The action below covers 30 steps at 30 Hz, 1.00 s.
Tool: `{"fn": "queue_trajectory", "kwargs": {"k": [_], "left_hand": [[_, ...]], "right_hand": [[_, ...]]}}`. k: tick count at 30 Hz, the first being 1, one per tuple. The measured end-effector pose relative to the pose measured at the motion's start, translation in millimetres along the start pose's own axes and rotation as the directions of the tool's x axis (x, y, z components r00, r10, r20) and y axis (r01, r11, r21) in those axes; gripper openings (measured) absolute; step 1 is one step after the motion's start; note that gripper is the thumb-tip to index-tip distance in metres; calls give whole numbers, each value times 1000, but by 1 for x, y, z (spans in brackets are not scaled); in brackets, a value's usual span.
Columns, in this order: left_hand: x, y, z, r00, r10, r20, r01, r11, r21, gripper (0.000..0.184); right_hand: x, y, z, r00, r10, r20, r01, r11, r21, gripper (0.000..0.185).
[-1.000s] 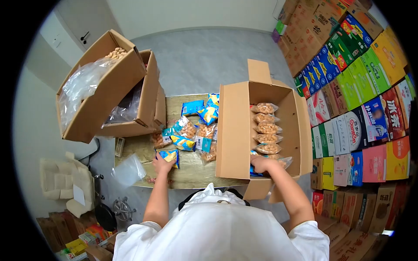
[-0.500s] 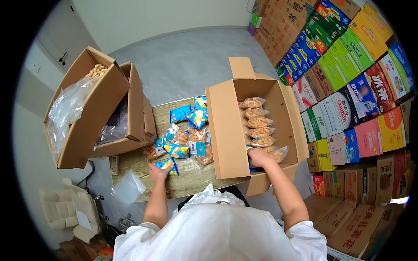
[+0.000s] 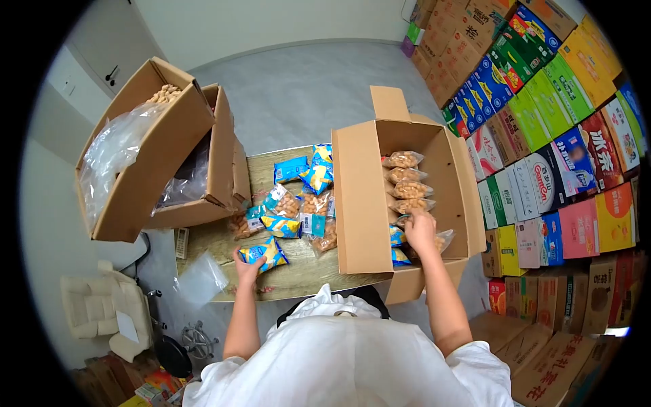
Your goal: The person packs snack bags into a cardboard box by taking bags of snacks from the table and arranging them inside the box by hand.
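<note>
My left hand grips the left end of a blue and yellow snack packet low over the table. My right hand is inside the open cardboard box, its fingers closed at the row of clear nut bags; what they hold is hidden. Blue packets lie in the box just left of that hand. More nut bags and blue and yellow packets lie in a pile between my left hand and the box.
Two stacked open cartons with peanuts and clear plastic stand at the left of the wooden table. A clear bag lies at its front left edge. A chair is at the lower left. Stacked product cartons line the right.
My left hand has raised and tilted the snack packet slightly. My right hand has moved from the box's near left side farther in, onto the nut bags, uncovering blue packets. The view has shifted.
</note>
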State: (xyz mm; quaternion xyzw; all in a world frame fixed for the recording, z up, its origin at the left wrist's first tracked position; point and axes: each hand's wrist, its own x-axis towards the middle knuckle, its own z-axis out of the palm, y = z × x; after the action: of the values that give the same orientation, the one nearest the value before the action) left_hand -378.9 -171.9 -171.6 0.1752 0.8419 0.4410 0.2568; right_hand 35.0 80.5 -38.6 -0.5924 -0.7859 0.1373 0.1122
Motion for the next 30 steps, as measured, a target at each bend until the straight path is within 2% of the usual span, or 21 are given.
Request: {"fn": "queue_trajectory", "kwargs": {"k": [2,4,5,6,8,10,12,13,15,16,18,20,21,22,24,25,26,27,28,29,30], "left_hand": [[-16,34,-13,981,-84,176,162,853,-496,82],[-29,66,-24,971,-54,233,209,664,-718,61],[-38,91,-26,966,1,258,208,587,-783,58],[-49,119,-24,960,59,275,210,502,-839,54],[-68,173,-3,959,158,235,139,461,-876,55],[-92,224,30,960,209,186,47,534,-844,60],[-129,272,68,963,198,184,26,608,-793,62],[-142,282,88,943,267,196,-29,656,-754,62],[-161,282,128,879,399,262,-97,686,-721,53],[-169,285,140,800,476,365,-26,635,-772,51],[-190,297,159,700,550,455,28,616,-787,63],[-195,290,179,592,614,522,-98,697,-710,70],[-200,299,177,546,638,542,-236,739,-631,76],[-203,300,183,535,659,528,-236,717,-656,68],[-207,293,193,562,658,502,-405,748,-526,54],[-208,289,194,562,658,501,-407,747,-525,54],[-211,283,192,598,625,502,-502,780,-373,46],[-213,276,191,637,592,494,-576,791,-206,39],[-211,267,191,640,593,489,-578,791,-202,39],[-209,256,192,557,680,477,-721,680,-129,33],[-210,249,192,461,751,474,-837,545,-50,28]], "right_hand": [[0,-13,-20,945,-49,-324,106,981,160,23],[-3,-39,-50,935,-50,-352,150,954,261,21],[-6,-57,-67,963,5,-269,130,866,482,21],[-11,-74,-82,984,40,-172,89,732,676,21],[-24,-102,-106,979,-164,-118,196,634,748,25],[-30,-117,-126,820,-541,-186,544,637,546,45],[-35,-129,-134,798,-584,-148,575,664,478,71],[-34,-125,-131,798,-583,-153,577,665,474,71],[-28,-109,-116,848,-497,-185,515,687,513,86],[-23,-97,-114,847,-496,-190,517,688,510,86],[-6,-70,-114,902,-396,-174,396,594,700,91],[5,-42,-100,966,-238,-104,201,431,880,77],[9,-31,-99,974,-197,-114,190,428,884,72],[13,-20,-97,980,-156,-122,178,425,888,66],[25,7,-76,994,-106,-8,49,385,922,57],[31,17,-65,997,-64,31,-3,386,922,55],[40,28,-45,997,-66,30,-2,384,923,55],[50,39,-23,985,-35,169,-145,362,921,52],[56,36,-23,953,-10,304,-283,335,898,49],[60,35,-25,890,-11,457,-445,202,872,41],[65,34,-20,888,-20,459,-446,202,872,41]]}}
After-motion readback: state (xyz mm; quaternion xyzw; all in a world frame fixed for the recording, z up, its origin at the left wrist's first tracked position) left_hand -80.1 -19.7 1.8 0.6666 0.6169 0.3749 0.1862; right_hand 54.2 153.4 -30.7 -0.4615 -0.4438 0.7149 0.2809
